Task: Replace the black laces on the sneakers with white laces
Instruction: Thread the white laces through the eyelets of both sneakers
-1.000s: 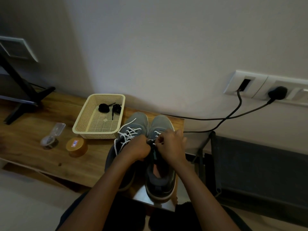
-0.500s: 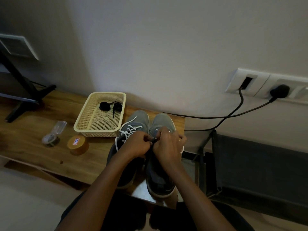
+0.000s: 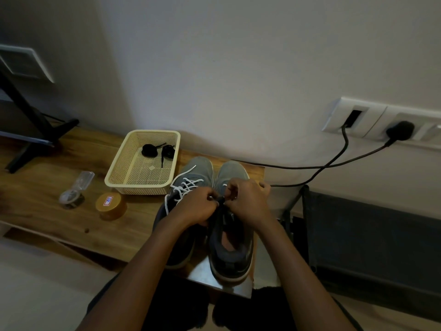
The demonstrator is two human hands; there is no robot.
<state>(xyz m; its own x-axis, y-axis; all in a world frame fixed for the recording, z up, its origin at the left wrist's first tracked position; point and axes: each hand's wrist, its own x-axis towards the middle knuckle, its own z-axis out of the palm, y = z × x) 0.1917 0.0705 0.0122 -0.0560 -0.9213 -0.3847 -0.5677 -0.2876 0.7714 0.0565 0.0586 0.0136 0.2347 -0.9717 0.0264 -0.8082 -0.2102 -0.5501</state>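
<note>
Over the right sneaker (image 3: pixel 231 256), both grips meet at the lacing.
Fingers of the left grip (image 3: pixel 198 207) and right grip (image 3: pixel 249 201) are curled, pinching a dark piece (image 3: pixel 221 199) between them at the shoe's throat; lace or tongue, I cannot tell. Just left stands the other sneaker (image 3: pixel 201 166), strung with white lace (image 3: pixel 187 185). Behind it on the counter (image 3: pixel 43 218), a basket (image 3: pixel 140 186) holds two coiled black laces (image 3: pixel 149 150). A yellow jar (image 3: pixel 110 206) sits just before the basket.

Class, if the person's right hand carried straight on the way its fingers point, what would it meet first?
Most likely the left hand: the right hand points its fingers across the sneaker at it, almost touching, though depth is unclear.
</note>
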